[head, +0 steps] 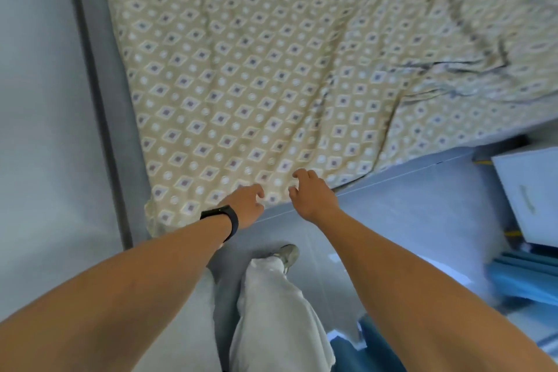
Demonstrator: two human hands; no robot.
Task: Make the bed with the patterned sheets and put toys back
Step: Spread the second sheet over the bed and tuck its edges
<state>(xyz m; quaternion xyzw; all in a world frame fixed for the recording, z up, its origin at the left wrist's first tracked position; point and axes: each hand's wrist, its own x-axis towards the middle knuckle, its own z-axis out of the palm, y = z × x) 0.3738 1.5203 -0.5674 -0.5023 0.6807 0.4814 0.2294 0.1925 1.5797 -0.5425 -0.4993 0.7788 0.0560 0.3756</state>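
A beige sheet [241,69] with a diamond and dot pattern covers the bed, smooth on the left and crumpled toward the upper right. My left hand [246,205], with a black band on its wrist, hovers at the sheet's near edge with loosely curled fingers that hold nothing. My right hand [308,193] is just beside it, fingers also loosely curled over the same edge, gripping nothing that I can see. No toys are in view.
A grey bed frame rail [102,100] runs along the left beside a pale wall [36,100]. A white box [531,193] and blue items [525,278] sit on the floor at the right. My leg in light trousers [277,311] stands on the glossy floor.
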